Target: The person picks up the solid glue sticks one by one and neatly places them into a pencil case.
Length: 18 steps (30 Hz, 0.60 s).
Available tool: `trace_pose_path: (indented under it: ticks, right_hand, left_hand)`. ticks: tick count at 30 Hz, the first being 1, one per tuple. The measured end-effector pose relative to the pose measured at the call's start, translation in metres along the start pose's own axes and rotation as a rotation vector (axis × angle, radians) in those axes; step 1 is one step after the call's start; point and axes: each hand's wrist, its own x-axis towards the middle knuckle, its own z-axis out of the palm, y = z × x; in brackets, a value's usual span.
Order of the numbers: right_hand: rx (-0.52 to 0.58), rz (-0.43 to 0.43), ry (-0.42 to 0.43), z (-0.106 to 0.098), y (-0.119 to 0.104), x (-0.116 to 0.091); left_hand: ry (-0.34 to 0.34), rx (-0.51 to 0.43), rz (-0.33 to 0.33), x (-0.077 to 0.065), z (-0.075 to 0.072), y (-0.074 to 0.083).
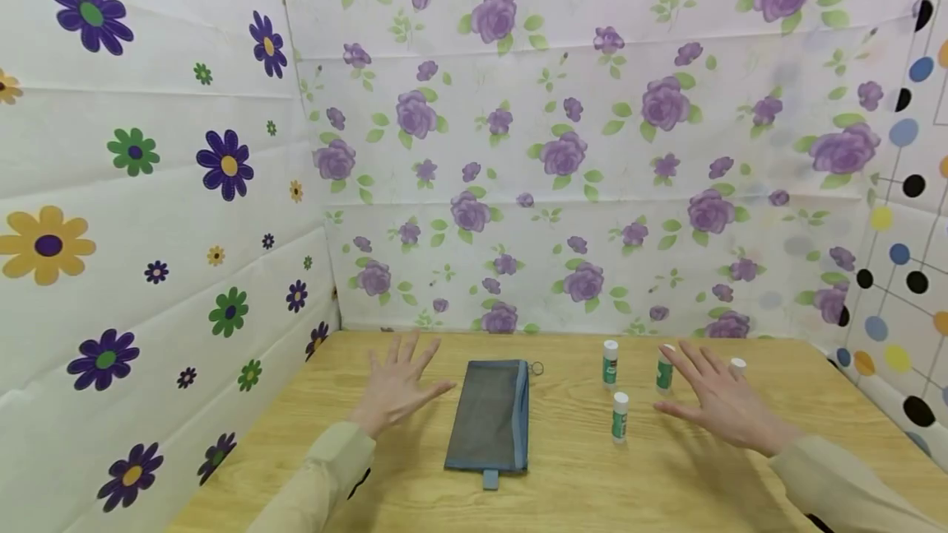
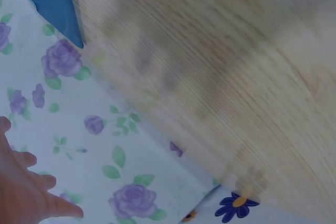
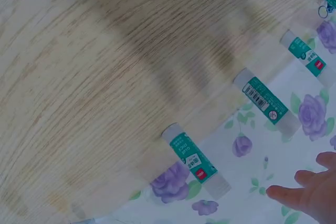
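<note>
A grey pencil pouch (image 1: 483,418) with blue edging lies flat on the table, its small metal ring (image 1: 536,368) at the far corner. Just left of it my left hand (image 1: 396,391) hovers with fingers spread, holding nothing. My right hand (image 1: 733,408) is likewise spread above the table on the right, partly covering a glue stick (image 1: 737,365). Nearby stand other white-capped glue sticks with green labels: one at the back (image 1: 610,368), one in front (image 1: 620,422) and one (image 1: 664,373) by the right fingertips. In the right wrist view, the glue sticks (image 3: 194,158) appear apart from the hand.
The wooden table (image 1: 296,434) meets a rose-patterned cloth (image 1: 518,187) at its back edge. A cloth with daisies (image 1: 148,229) hangs along the left, and a dotted cloth (image 1: 896,286) along the right.
</note>
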Motion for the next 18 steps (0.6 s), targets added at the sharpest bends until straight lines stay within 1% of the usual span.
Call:
trace_pose_path:
  ticks: [4, 7, 10, 12, 18]
  right_hand:
    - [0.170, 0.007, -0.041, 0.001, -0.002, 0.001]
    - [0.295, 0.028, -0.076, 0.003, -0.004, 0.002]
    - [0.359, 0.046, -0.089, 0.006, -0.006, 0.004]
    - [0.382, 0.046, -0.087, 0.007, -0.007, 0.005]
    - [0.453, 0.067, -0.101, 0.008, -0.011, 0.009]
  left_hand:
    - [-0.013, -0.005, 0.020, 0.003, 0.000, 0.009]
    - [-0.039, -0.016, 0.019, 0.004, 0.000, 0.016]
    - [-0.054, -0.024, 0.020, 0.005, 0.001, 0.021]
    - [-0.059, -0.028, 0.025, 0.006, 0.002, 0.025]
    - [-0.056, -0.001, 0.059, 0.011, 0.004, 0.033]
